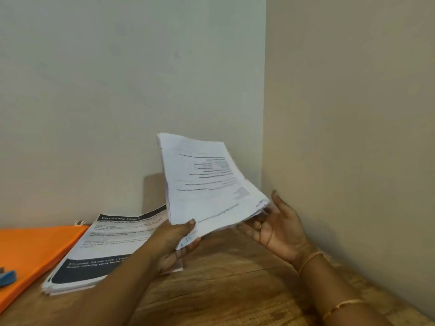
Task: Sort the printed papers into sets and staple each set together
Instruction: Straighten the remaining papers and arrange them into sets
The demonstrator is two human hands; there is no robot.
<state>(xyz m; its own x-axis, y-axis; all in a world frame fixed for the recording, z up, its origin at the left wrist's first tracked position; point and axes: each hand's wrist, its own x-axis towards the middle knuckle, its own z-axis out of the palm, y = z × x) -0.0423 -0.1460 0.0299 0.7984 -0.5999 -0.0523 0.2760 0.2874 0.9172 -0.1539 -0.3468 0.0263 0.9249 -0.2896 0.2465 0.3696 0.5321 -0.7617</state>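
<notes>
Head view: left hand [174,241] pinches paper sheaf [204,184], right hand [280,229] splayed; stack [103,250] headed "DRESSING TABLE".

Orange folder [33,245], blue stapler [7,277], white black-banded papers [106,250], brown wood-grain table [223,285].

Left hand [175,241] in a pinch; right hand [280,229] open, palm up.

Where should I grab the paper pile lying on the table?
Probably its near left corner, coming from the near side: the paper pile lies flat, its sheets fan out there, and the left hand, gripping the raised sheets, covers its right side.
</notes>
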